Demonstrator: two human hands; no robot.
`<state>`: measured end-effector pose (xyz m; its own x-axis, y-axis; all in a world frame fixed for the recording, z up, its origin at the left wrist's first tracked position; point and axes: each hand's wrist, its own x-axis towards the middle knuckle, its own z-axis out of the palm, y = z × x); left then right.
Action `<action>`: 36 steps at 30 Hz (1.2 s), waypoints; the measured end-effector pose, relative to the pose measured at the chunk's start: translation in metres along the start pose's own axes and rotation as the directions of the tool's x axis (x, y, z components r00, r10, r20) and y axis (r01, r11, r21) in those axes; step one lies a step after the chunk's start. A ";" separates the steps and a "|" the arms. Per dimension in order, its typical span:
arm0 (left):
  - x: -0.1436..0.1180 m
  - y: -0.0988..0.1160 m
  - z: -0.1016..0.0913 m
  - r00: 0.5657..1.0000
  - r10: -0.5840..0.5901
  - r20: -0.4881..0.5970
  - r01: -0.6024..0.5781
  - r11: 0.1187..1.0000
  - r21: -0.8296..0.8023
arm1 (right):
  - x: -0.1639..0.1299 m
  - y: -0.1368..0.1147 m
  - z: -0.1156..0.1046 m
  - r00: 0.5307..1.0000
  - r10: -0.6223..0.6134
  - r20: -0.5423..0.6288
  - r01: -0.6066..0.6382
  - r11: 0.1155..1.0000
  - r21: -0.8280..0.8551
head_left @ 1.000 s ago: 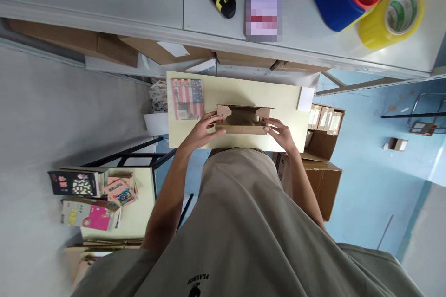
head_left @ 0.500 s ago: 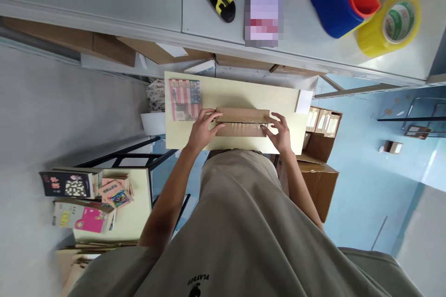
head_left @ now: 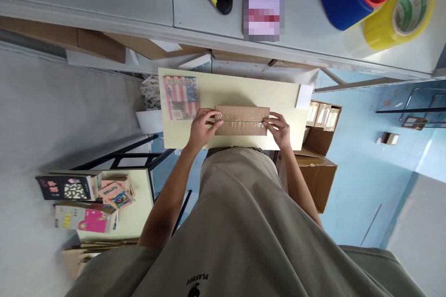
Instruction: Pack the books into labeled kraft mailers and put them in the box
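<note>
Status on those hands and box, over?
Left hand, right hand at opposite ends of cardboard box. Top flaps meet. Striped book off left, not in way.

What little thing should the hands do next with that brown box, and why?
Maybe the left hand and right hand should press the flaps on the brown box flat: both hands touch its ends, and a thin dark line shows where the flaps come together.

Passable between right hand (head_left: 280, 132) and white sheet (head_left: 304, 97), across cream tabletop (head_left: 287, 111); obstructed just outside left hand (head_left: 201, 131) by flag-covered book (head_left: 180, 96).
</note>
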<state>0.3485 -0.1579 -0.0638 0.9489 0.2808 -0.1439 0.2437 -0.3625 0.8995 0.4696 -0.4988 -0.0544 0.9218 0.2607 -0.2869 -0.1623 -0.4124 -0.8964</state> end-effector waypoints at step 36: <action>-0.007 -0.025 0.078 0.937 -0.346 0.047 0.337 0.861 -0.381 | -0.026 0.044 -0.020 0.919 0.385 -0.082 -0.340 0.881 0.329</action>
<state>0.3508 -0.2202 -0.1177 0.8141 0.3469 -0.4658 0.4536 0.1212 0.8829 0.4459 -0.5411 -0.0800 0.8136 0.0090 -0.5813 -0.5722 -0.1652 -0.8033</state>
